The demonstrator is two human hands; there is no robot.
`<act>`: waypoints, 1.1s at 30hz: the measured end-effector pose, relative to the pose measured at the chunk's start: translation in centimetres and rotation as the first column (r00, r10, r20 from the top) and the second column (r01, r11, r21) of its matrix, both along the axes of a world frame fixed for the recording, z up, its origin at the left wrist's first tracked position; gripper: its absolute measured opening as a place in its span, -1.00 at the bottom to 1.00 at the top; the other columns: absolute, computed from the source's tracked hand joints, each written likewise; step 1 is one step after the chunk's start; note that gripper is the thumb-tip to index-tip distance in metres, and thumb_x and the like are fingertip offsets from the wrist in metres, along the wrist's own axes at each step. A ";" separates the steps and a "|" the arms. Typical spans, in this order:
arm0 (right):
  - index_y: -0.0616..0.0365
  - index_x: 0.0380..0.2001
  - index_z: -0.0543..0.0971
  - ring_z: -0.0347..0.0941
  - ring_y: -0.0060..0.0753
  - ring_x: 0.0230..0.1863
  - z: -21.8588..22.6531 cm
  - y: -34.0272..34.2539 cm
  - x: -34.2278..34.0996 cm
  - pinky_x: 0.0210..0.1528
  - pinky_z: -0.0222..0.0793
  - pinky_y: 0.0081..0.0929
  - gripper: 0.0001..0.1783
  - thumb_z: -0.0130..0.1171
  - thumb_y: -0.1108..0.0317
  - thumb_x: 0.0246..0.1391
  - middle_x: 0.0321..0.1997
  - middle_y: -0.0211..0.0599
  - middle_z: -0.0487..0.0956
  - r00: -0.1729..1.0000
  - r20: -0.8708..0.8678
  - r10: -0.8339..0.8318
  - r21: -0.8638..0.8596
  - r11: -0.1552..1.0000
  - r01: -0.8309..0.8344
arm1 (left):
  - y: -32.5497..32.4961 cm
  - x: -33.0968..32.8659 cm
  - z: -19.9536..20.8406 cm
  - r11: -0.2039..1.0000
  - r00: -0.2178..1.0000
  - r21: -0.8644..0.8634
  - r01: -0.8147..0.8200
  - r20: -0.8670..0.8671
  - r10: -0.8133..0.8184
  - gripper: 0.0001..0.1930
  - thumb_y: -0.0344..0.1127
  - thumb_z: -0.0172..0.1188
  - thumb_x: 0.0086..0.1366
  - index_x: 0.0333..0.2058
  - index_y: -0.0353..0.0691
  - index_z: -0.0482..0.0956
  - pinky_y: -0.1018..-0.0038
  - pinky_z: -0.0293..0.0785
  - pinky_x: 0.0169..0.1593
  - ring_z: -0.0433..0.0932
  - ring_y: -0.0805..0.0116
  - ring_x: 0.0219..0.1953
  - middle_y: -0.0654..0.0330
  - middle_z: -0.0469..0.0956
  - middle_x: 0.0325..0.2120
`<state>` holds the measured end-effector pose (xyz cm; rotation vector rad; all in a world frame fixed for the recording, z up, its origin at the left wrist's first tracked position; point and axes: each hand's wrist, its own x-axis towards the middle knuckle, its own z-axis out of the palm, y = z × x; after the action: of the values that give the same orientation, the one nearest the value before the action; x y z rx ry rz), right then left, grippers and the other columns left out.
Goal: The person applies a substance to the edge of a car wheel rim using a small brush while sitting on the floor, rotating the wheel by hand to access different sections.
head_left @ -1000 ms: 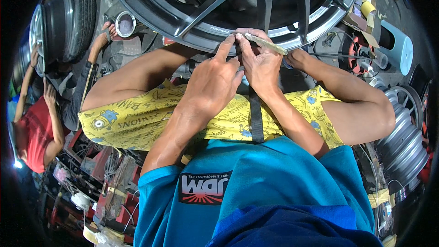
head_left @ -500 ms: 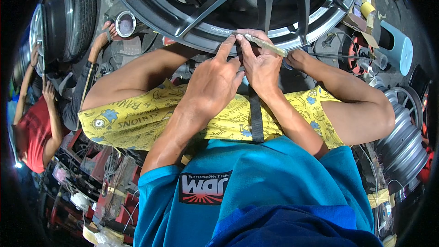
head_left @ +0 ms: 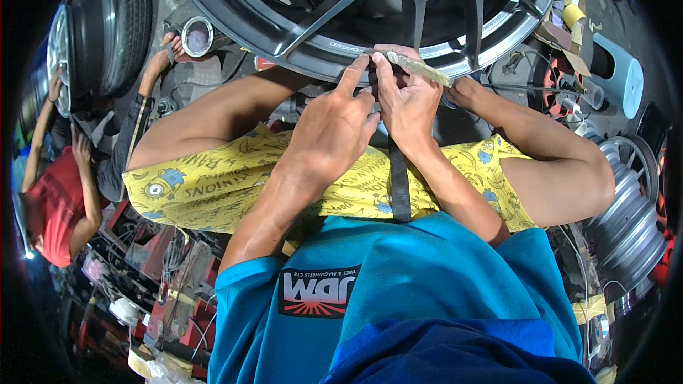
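A large grey multi-spoke wheel rim [head_left: 313, 64] lies in front of me, its near edge at my hands. My left hand [head_left: 333, 122] presses its outstretched index fingertip on that edge. Its other fingers curl under, and whatever they hold is hidden. Close beside it, my right hand [head_left: 409, 103] is closed on a flat, pale, rough-looking strip [head_left: 425, 70], which slants out to the right along the rim. The strip's exact kind cannot be made out. Both index fingertips nearly meet on the rim, just below its raised lettering.
At the left, a person in a red top [head_left: 57, 206] works at a tyre [head_left: 128, 32] on a wheel. Near their foot stands a round metal can [head_left: 197, 36]. A light-blue plastic stool [head_left: 625, 75] lies at the right, above stacked silver rims [head_left: 619, 210]. Red machinery [head_left: 135, 242] fills the lower left.
The pale strip and my right fingers have slid slightly to the right along the rim. My left hand stays almost still. The other person's hand has shifted a little.
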<state>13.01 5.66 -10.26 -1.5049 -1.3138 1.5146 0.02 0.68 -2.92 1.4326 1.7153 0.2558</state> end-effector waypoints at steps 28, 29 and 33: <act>0.23 -0.13 0.72 0.39 -0.80 -0.57 -0.1 0.0 0.0 -0.52 0.31 -0.63 -0.87 0.30 0.42 0.35 -0.52 -0.49 0.61 1.000 -0.011 0.010 0.010 1.000 -0.010 | 0.1 -0.1 0.5 0.998 1.000 -0.062 0.011 0.007 -0.011 -0.78 -0.39 0.37 0.32 -0.11 -0.37 0.69 -0.05 0.59 0.07 0.65 -0.30 0.00 -0.08 0.34 0.42; 0.23 -0.14 0.72 0.39 -0.80 -0.57 -0.1 0.0 0.0 -0.52 0.31 -0.63 -0.87 0.30 0.42 0.35 -0.52 -0.49 0.61 1.000 -0.007 0.011 0.014 1.000 -0.011 | 0.2 0.0 0.5 0.998 1.000 -0.064 0.012 0.004 -0.011 -0.78 -0.39 0.37 0.32 -0.11 -0.37 0.69 -0.04 0.59 0.07 0.65 -0.30 0.01 -0.08 0.34 0.42; 0.24 -0.13 0.73 0.39 -0.79 -0.56 -0.6 0.1 0.2 -0.51 0.31 -0.64 -0.86 0.30 0.41 0.35 -0.49 -0.48 0.62 0.999 0.037 0.038 0.086 0.995 -0.041 | 0.2 0.1 0.4 0.998 1.000 -0.063 0.013 -0.005 -0.013 -0.77 -0.39 0.37 0.32 -0.11 -0.38 0.68 -0.04 0.59 0.08 0.66 -0.28 0.01 -0.07 0.34 0.42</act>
<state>13.22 5.74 -10.82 -1.4644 -1.4190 1.4423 0.15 0.87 -2.49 1.3993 1.7026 0.1895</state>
